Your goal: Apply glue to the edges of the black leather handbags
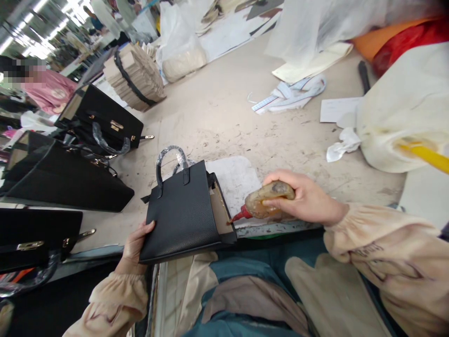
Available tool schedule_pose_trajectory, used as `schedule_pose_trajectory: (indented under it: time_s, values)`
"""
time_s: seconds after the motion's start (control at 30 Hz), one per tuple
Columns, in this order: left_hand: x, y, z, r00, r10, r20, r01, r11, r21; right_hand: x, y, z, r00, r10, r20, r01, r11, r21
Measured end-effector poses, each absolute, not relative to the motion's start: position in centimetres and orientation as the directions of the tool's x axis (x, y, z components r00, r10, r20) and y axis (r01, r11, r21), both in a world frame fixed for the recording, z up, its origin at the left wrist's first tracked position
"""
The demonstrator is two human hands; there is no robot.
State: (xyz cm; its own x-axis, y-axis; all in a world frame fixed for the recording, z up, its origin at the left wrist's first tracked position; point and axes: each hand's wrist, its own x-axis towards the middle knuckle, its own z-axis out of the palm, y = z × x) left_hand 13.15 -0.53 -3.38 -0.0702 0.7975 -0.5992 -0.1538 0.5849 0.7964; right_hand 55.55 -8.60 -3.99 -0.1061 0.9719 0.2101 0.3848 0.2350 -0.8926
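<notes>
A small black handbag (178, 215) rests at the table's front edge, tilted, with its beige inner side panel (220, 210) facing right. Clear plastic film wraps its upright handle (171, 157). My left hand (137, 238) grips the bag by its left end, thumb on the front face and the other fingers hidden. In my right hand (301, 196) is a grimy, amber-coloured glue bottle (268, 200), fingers wrapped round it. Its red nozzle (241, 214) points left, the tip at the beige panel near the bag's lower right corner. A white sheet (235, 175) lies partly beneath the bag.
Several larger black handbags (101, 117) stand on the left. Behind them sits a strapped stack of beige boards (135, 77). A tape measure (291, 93), crumpled tissue (343, 144) and a big white jug (403, 107) occupy the right. A person in pink (49, 91) is at far left.
</notes>
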Motion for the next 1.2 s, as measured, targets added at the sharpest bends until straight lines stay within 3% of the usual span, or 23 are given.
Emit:
schedule_pose_trajectory:
  time_s: [0.73,1.0,1.2]
  values:
    - [13.17,-0.57,-3.44,-0.076,0.791,-0.607,-0.155,0.592,0.791,55.68,-8.55,-3.94,-0.241,0.931,0.274,0.395,0.352,-0.849]
    - [13.27,-0.70,-3.13,-0.070,0.799,-0.597,-0.142,0.584,0.799,55.64,-8.17,-4.21,-0.150,0.948,0.282,0.375,0.318,-0.870]
    - [13.27,-0.63,-3.40,-0.053,0.804,-0.592,-0.124,0.583,0.803,55.64,-8.32,-4.27,-0.239,0.943,0.232,0.360,0.308,-0.881]
